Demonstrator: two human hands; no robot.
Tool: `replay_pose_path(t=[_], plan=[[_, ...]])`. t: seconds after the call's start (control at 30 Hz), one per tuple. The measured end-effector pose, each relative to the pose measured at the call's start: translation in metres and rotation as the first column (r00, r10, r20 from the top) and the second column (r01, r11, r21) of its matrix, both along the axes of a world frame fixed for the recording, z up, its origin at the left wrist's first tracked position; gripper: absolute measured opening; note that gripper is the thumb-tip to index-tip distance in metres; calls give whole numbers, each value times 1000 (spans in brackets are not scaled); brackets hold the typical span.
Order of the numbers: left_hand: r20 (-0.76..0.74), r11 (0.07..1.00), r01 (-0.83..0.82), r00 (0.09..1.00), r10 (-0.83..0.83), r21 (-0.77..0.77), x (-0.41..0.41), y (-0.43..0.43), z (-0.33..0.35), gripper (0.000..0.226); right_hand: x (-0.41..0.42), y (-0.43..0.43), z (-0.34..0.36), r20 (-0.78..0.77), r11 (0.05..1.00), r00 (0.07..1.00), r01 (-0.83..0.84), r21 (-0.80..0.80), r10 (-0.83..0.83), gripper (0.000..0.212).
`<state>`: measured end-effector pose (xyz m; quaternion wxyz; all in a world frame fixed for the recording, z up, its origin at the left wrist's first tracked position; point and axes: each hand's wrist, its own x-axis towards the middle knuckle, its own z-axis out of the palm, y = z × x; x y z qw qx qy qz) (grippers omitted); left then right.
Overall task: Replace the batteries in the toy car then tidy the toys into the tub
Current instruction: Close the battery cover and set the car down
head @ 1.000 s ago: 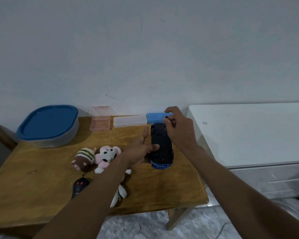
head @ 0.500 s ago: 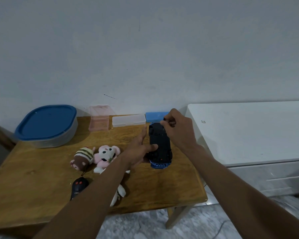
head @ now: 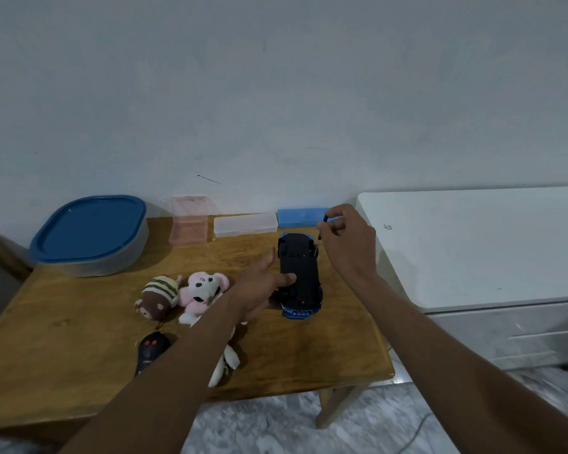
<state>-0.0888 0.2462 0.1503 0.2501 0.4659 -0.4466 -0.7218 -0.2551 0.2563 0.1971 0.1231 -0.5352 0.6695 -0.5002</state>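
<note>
- Currently, left hand [head: 259, 286]: grips the toy car [head: 299, 273] from its left flank. The thumb lies across the black underside; the other fingers are mostly hidden beside and beneath the body.
- Toy car: belly-up in that grip, at or just above the table [head: 63, 322]; I cannot tell whether it rests there. Its long axis runs straight away from me, blue nose at the near end beside the left wrist, far end towards the wall.
- Right hand [head: 348, 244]: raised just beyond and right of the car's far end. Thumb and forefinger pinch a small dark piece [head: 324, 220], too small to name; I would guess a screw or a short driver.
- Governing relation: the car's far end lies just below and left of the right pinch, so the right hand is nearer that end while the left holds mid-body. I judge the hatch work belongs there, reached by a short drop down and left, with the left grip keeping the axis steady.
- Tub [head: 89, 237]: well off to the left of the left grip, blue lid on; I judge the lid must come off before tidying.
- Striped plush [head: 159, 293], pink plush [head: 204, 286]: just left of the left wrist.
- Remote [head: 150, 350]: nearer me, against the left forearm.
- Blue case [head: 300, 217]: just behind the right pinch, at the wall.
</note>
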Motion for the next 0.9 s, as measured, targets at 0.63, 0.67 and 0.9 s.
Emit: replay_pose_path(t=[0.63,0.67,0.9], plan=[[-53,995,-33,998,38,96,-19,24,-31,66,-35,19,-46,-126,956,991,-3,292,42,21],[-55,994,-40,997,45,98,-19,25,-33,66,-37,19,-50,-129,952,991,-2,306,43,22],[-46,989,-104,993,109,105,-13,30,-39,65,-45,32,-83,-115,875,992,13,485,49,24]])
